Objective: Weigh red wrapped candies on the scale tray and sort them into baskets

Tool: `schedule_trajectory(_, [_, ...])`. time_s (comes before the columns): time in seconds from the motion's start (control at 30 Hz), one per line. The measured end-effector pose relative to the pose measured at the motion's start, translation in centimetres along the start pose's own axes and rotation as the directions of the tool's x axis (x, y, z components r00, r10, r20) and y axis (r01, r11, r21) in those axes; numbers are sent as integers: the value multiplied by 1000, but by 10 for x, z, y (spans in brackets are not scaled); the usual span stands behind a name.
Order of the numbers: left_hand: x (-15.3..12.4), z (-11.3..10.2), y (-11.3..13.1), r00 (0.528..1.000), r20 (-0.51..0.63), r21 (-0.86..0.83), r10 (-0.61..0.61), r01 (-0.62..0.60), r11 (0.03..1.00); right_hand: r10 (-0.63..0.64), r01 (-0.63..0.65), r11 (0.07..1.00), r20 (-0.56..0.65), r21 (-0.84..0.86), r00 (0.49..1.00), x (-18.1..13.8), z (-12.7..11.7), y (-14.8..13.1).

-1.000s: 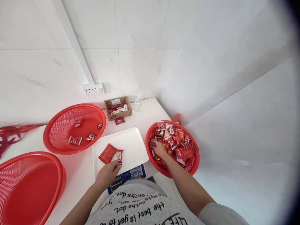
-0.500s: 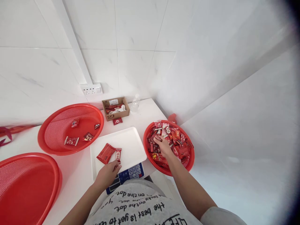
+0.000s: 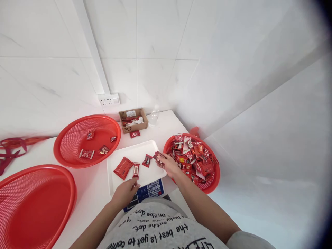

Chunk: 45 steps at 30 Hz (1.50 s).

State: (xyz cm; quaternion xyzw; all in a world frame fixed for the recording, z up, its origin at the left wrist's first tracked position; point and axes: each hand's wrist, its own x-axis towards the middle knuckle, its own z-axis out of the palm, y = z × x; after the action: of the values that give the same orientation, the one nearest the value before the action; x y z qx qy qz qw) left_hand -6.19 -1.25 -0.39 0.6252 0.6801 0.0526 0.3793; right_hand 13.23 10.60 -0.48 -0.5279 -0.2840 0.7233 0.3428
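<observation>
Pinches a small red foil-wrapped candy (image 3: 157, 155) in the right hand (image 3: 168, 165) above the right edge of the white rectangular tray (image 3: 140, 151). Rests the left hand (image 3: 126, 192), released, at its front edge.

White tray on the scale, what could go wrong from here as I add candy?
1. The right hand pinches a red packet at the edge of the white tray; released there, it might slip off toward the full basket.
2. The left hand sits by the tray's front edge and the keypad; leaning on either could upset the weighing.
</observation>
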Motion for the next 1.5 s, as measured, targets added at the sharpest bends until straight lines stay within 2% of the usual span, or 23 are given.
schedule_trajectory(0.13, [-3,1,-3,1000,-6,-2,26,-26,1000,119,-95,984,160,-149,980,-12,0,5])
schedule_trajectory(0.2, [-4,1,-3,1000,-5,-5,29,-29,1000,141,-96,970,193,-224,971,-16,1,8])
schedule_trajectory(0.37, [-5,0,-1,999,-8,-2,38,-38,999,56,9,950,198,-313,979,-23,2,12])
schedule_trajectory(0.43, [-5,1,-1,999,-8,1,38,-38,999,47,51,952,312,-301,949,-26,2,12])
schedule_trajectory(0.5, [-5,2,-1,999,-4,5,36,-36,999,20,119,950,440,-287,898,-29,2,11])
schedule_trajectory(0.57, [-5,3,-1,999,1,6,39,-39,999,-16,185,938,493,-295,870,-31,3,11])
schedule_trajectory(0.67, [-4,4,-1,999,3,-5,53,-53,999,-31,174,940,435,-294,900,-30,8,15])
schedule_trajectory(0.8, [-3,6,-2,997,1,-18,78,-78,997,-15,102,947,277,-304,961,-26,12,25])
schedule_trajectory(0.93, [-3,7,-3,995,0,-21,97,-97,995,-97,135,919,119,-371,988,-23,8,33])
schedule_trajectory(1.03, [-3,6,-3,995,3,-24,104,-104,994,-115,148,906,104,-398,988,-26,4,34])
schedule_trajectory(1.13, [-2,6,-2,993,4,-28,118,-118,993,-148,197,888,149,-415,978,-30,2,33])
schedule_trajectory(1.23, [-1,6,1,991,1,-35,137,-137,990,-249,364,804,290,-470,924,-33,2,33])
schedule_trajectory(1.33, [0,6,3,989,-12,-40,148,-148,988,-321,494,649,381,-578,867,-32,-2,37])
schedule_trajectory(1.43, [-1,6,3,985,-59,-20,161,-162,987,-430,498,438,312,-748,847,-28,-13,43])
schedule_trajectory(1.5, [-1,8,1,969,-146,15,198,-198,980,-500,450,317,256,-835,827,-27,-23,46])
